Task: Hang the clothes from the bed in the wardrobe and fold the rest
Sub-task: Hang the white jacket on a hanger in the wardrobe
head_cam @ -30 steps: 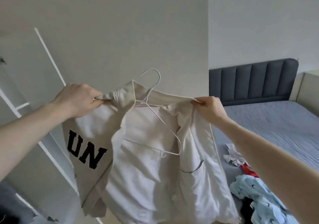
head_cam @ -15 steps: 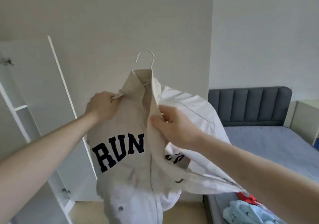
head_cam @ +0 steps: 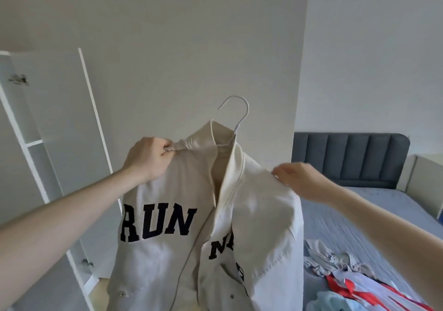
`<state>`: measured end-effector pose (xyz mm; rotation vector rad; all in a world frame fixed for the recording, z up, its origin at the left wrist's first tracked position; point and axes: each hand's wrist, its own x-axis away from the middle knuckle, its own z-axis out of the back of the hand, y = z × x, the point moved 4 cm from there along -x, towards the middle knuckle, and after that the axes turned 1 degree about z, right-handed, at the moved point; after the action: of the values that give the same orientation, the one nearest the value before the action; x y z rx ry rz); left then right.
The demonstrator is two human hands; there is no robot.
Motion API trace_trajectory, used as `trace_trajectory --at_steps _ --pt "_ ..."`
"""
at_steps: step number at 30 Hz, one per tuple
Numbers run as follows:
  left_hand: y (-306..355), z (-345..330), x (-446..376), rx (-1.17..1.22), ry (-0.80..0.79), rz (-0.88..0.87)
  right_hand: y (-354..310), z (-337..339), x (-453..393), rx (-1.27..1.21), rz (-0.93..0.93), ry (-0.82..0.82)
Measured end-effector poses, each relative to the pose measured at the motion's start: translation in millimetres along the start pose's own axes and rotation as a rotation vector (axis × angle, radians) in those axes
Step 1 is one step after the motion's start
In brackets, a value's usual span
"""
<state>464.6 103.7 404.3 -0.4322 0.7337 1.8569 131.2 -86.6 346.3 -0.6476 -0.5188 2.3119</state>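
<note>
The left hand (head_cam: 148, 159) has its grip clamped on the bunched fabric at the left shoulder of a cream jacket (head_cam: 167, 246), fingers curled tight around the gathered cloth just beside the collar. The right hand (head_cam: 299, 179) is at the jacket's other shoulder; its fingertips (head_cam: 275, 172) touch the top of the fabric there, but the hand is blurred, and I cannot tell whether its grip is pinching the cloth or only resting on it.

The jacket is held up in the air between the two hands, in front of the person, on a white wire hanger (head_cam: 236, 116) whose hook rises free above the raised collar. The front hangs partly open, the right panel lying over the left one lower down. Dark block letters spell "RUN" across the left panel, and more letters, only partly readable, show on the right panel. Snap buttons sit near the lower edge.

Behind the jacket is a plain pale wall. To the left stands a white wardrobe (head_cam: 31, 140) with its door (head_cam: 62, 109) swung open and a shelf visible inside. To the right lies the bed (head_cam: 340, 227), covered in grey-blue quilting, with a dark padded headboard (head_cam: 352, 157). On the bed near the lower right corner lies a heap of clothes (head_cam: 354, 284), with grey, red, white and light blue pieces tangled together.
</note>
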Motion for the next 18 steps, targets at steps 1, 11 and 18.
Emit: trace_trajectory --at_steps 1,11,18 --pt "-2 1 0 0.006 0.001 0.009 5 -13 2 -0.058 0.002 -0.026" --pt "-10 -4 32 -0.123 -0.101 -0.040 -47 -76 15 -0.350 0.107 0.079" --pt "-13 -12 64 -0.021 -0.112 -0.043 -57 -120 19 -0.422 0.110 0.077"
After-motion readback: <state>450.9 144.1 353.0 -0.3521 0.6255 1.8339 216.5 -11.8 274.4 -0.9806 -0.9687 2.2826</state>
